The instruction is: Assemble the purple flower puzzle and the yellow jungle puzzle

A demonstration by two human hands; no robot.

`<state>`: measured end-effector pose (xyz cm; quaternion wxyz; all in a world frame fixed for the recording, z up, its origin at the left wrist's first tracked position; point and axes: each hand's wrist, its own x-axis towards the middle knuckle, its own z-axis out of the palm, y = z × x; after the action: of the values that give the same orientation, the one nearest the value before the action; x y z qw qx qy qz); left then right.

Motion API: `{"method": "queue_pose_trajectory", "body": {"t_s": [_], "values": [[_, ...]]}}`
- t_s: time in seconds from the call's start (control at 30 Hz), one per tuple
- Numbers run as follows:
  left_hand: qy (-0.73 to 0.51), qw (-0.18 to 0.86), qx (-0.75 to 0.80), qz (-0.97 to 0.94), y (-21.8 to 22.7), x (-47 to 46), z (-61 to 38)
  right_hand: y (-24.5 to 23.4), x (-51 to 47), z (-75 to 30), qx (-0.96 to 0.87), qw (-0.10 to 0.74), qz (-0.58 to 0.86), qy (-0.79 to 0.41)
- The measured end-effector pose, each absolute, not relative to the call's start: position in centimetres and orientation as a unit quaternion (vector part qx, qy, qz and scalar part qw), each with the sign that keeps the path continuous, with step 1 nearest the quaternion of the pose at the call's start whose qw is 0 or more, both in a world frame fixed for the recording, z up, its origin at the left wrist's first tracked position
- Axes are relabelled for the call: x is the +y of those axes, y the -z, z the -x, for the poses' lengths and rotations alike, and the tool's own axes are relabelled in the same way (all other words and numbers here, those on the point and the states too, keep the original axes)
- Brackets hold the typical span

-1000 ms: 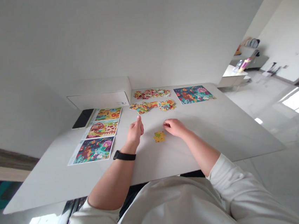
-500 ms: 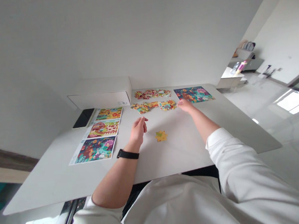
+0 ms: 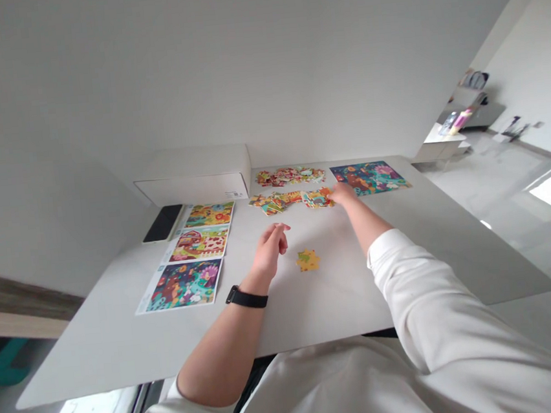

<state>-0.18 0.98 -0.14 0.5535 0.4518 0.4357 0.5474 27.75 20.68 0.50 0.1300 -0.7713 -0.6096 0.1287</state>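
Puzzle pieces (image 3: 290, 200) lie far across the desk (image 3: 454, 241). My right hand (image 3: 345, 193) touches them, grip unclear. My left hand (image 3: 272, 247) hovers loosely open. They look light, thin and stiff, so I'd pinch the edges.

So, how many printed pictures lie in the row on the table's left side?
3: far picture beside the phone, middle picture, nearest picture toward the person. None looks hidden.

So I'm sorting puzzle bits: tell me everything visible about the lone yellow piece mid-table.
The yellow piece is small, flat, cardboard-looking, with a knobbly outline and a green patch. It lies face up on the white table, apart from the other pieces, just right of the left hand. Nothing touches it.
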Motion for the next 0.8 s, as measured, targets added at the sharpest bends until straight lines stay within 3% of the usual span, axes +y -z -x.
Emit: {"method": "queue_pose_trajectory", "body": {"t_s": [0.1, 0.27, 0.43, 0.57, 0.8], "values": [[-0.544, 0.552, 0.437, -0.456, 0.2, 1.1, 0.1, -0.5, 20.6, -28.2, -0.607, 0.136, 0.768, -0.149], [-0.548, 0.551, 0.440, -0.449, 0.1, 1.3, 0.4, -0.4, 19.2, -29.3, -0.557, 0.285, 0.752, -0.206], [-0.551, 0.555, 0.435, -0.446, 0.0, 1.3, 0.4, -1.7, 16.0, -30.6, -0.542, 0.366, 0.711, -0.257], [-0.548, 0.553, 0.433, -0.454, 0.0, 1.2, 0.1, -3.0, 12.1, -30.0, -0.516, 0.472, 0.618, -0.360], [-0.527, 0.558, 0.424, -0.480, 0.0, 0.9, 0.1, -1.1, 4.9, -23.7, -0.551, 0.484, 0.490, -0.472]]}}
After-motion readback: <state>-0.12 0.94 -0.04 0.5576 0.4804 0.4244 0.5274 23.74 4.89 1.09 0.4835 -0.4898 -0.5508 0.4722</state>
